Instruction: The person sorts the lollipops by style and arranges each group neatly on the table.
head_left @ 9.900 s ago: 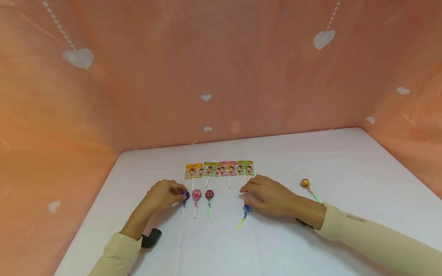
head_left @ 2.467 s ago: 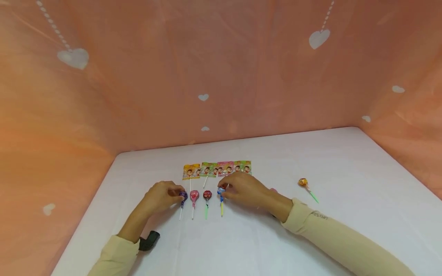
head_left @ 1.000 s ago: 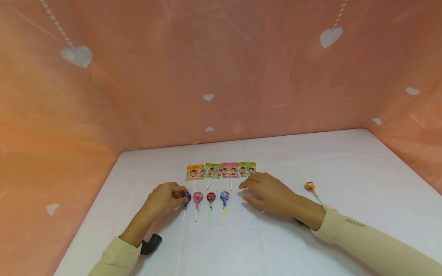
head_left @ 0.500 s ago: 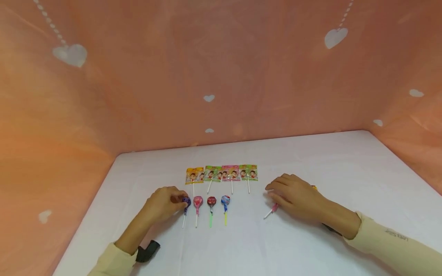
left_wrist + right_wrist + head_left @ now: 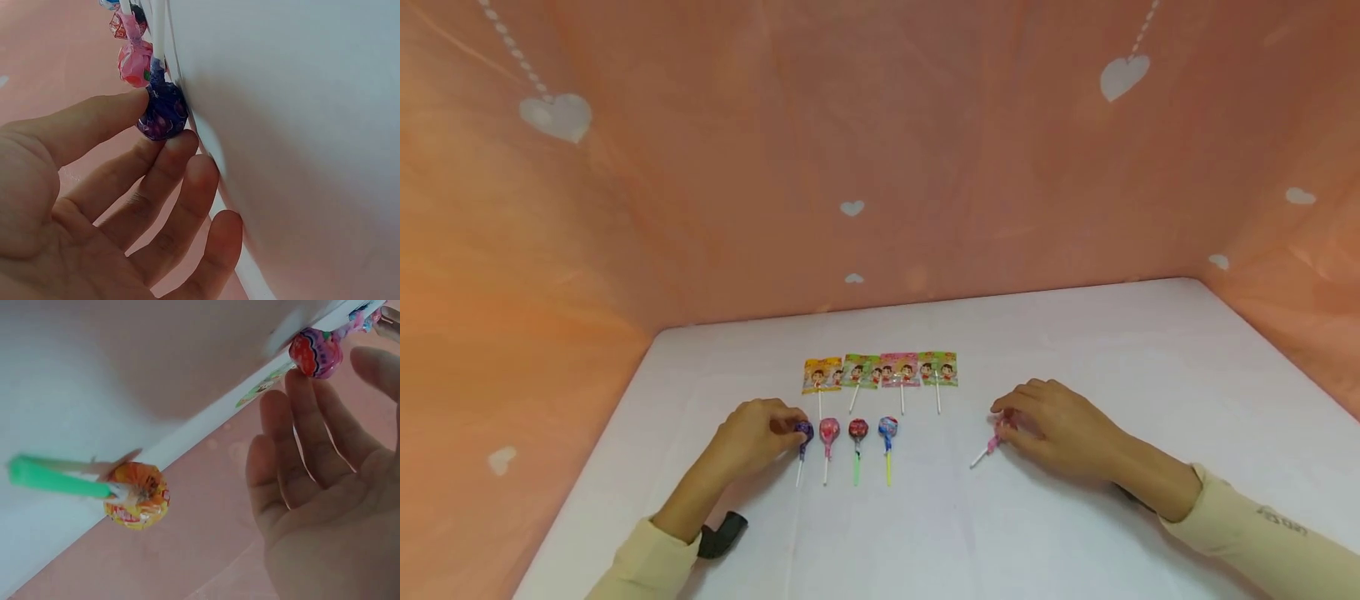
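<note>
Lying on the white tabletop (image 5: pixel 1075 350) in the head view: four flat packeted lollipops (image 5: pixel 880 370) in a far row, four round lollipops in a near row. The purple lollipop (image 5: pixel 804 431) is pinched by the left hand (image 5: pixel 758 433); the pink lollipop (image 5: pixel 1002 430) is touched by the right hand (image 5: pixel 1060 421).

Left wrist view: purple lollipop (image 5: pixel 162 112) is held between thumb and fingertips.

Right wrist view: right hand (image 5: pixel 325 487) is seen spread, fingertips at the pink lollipop (image 5: pixel 315 353); an orange lollipop (image 5: pixel 137 497) is recorded beside it.
</note>
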Tool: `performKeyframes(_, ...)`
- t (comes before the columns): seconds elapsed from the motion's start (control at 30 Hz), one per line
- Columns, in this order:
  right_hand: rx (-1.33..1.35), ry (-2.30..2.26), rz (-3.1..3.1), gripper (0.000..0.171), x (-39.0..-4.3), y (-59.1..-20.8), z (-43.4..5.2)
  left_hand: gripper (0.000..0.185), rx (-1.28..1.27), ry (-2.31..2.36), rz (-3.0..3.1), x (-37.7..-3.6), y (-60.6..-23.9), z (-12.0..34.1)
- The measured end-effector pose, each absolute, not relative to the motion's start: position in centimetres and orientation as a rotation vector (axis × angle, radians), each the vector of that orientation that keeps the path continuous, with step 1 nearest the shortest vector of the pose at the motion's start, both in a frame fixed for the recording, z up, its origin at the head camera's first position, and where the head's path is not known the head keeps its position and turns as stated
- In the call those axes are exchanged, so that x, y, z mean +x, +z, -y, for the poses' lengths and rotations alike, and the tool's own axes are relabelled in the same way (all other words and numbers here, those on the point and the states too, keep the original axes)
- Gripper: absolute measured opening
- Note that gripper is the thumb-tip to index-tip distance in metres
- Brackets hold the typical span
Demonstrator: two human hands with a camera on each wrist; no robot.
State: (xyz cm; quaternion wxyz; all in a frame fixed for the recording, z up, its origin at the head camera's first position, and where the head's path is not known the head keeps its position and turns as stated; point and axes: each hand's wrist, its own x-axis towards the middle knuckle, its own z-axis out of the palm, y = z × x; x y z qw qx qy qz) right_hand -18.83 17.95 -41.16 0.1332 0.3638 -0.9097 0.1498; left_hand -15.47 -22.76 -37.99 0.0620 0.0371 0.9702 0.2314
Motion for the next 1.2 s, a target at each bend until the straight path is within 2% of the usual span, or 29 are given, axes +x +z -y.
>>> performKeyframes(0.7,0.988,0.554,2.752,0.025,-18.64,-40.85,-18.1,0.023,0.113,0.706,-2.933,-15.74,-38.31,22.95)
performKeyframes(1.2,0.924,0.524,2.826,0.02,-18.23,-40.97,-17.83,0.022,0.116,0.72,-2.937,-15.73,-38.33,22.96)
